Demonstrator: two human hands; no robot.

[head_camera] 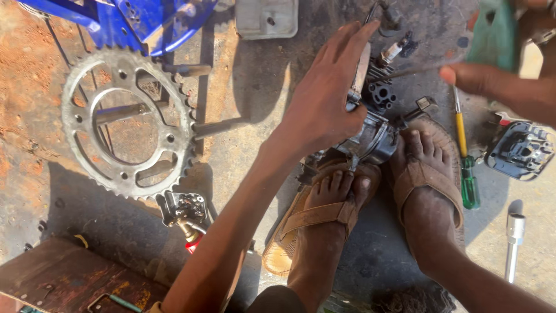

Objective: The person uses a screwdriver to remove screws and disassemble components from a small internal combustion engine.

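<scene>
— Looking past the left hand point(324, 98), what stays hidden?

— Most of the small engine point(370, 124) under its palm: the fingers are spread flat over the top, pressing rather than gripping, and the engine sits wedged between two sandalled feet point(370, 191) just below the hand. The right hand point(504, 87) is cut off by the frame's edge; its fingers pinch together on a thin metal rod point(405, 72) that points back at the engine.

— Any packages or labels?

— None I can make out (only a pale square lid point(266, 17) above the left hand, partly cropped).

— Room to move?

— Bare concrete lies to the left of the hand, before the big toothed sprocket point(127, 124). Below the right hand lie a yellow-and-green screwdriver point(466, 156), a dark cover plate point(521, 150) and a socket bar point(513, 243).
</scene>
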